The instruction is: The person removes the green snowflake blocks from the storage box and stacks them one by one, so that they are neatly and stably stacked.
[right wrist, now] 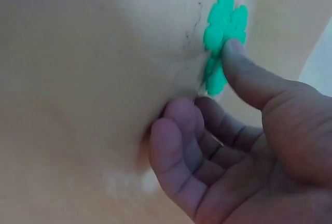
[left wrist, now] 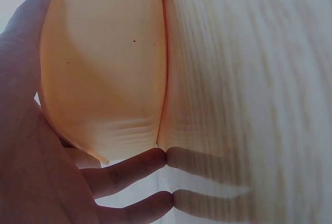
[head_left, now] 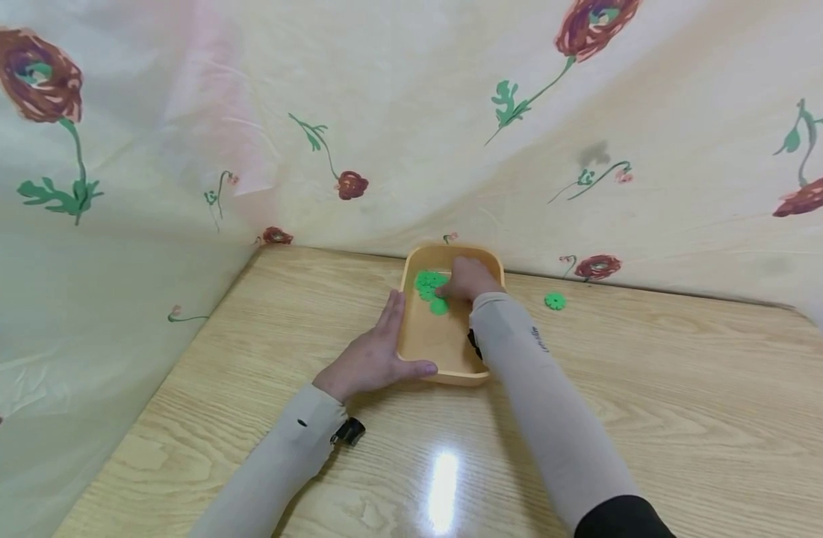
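Note:
A shallow orange-yellow plastic tray stands on the table near the wall. Several green notched discs lie in its far left part. My left hand rests against the tray's near left corner, straight fingers along the side wall and thumb at the near rim. In the left wrist view, two fingertips reach down the tray's outer wall to the tabletop. My right hand is inside the tray, fingers curled. Its thumb presses on a green disc, with the index fingertip close below; the other fingers curl against the tray floor.
One more green disc lies on the wooden table, right of the tray. A flower-patterned sheet hangs behind the table and along its left side.

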Motion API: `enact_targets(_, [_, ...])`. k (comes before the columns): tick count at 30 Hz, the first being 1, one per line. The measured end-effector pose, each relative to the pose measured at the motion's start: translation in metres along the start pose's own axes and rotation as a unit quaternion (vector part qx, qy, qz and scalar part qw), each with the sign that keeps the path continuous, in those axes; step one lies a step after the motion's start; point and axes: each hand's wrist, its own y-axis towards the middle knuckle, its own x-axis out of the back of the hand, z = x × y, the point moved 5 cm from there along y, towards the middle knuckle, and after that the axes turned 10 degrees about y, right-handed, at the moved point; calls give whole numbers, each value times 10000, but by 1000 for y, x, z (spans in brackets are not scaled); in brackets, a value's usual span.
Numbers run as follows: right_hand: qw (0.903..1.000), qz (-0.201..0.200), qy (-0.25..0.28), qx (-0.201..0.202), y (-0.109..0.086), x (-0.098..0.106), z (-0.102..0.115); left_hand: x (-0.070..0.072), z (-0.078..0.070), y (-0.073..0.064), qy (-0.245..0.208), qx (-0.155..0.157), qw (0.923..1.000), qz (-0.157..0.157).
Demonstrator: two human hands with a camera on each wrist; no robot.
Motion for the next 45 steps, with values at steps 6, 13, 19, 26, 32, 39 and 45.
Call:
enact_targets(6, [9983,247,477,208,1,4,-4,2,-1,0,-52,-11,10000,9])
enact_targets(13, [9636,263,2602,559,-4,14,-5,3,-1,1,-51,-13,10000,26])
enact_targets(19, [9297,129,3562,926,-12,24,6,2,0,1,-5,-23,10000,48])
enact_targets(26, [9162,0,3837,1156,-23,39,19,3,1,0,-38,2,10000,89])
enact_targets(32, [9103,-318,3915,1307,-32,55,25,3,1,0,-23,19,9999,122])
enact_targets(39, [9244,-635,3466,1457,-46,75,24,4,1,0,-86,23,9999,80])
enact_targets(45, [9343,-921,3183,1313,-53,82,-4,2,2,-2,-84,1,9999,68])
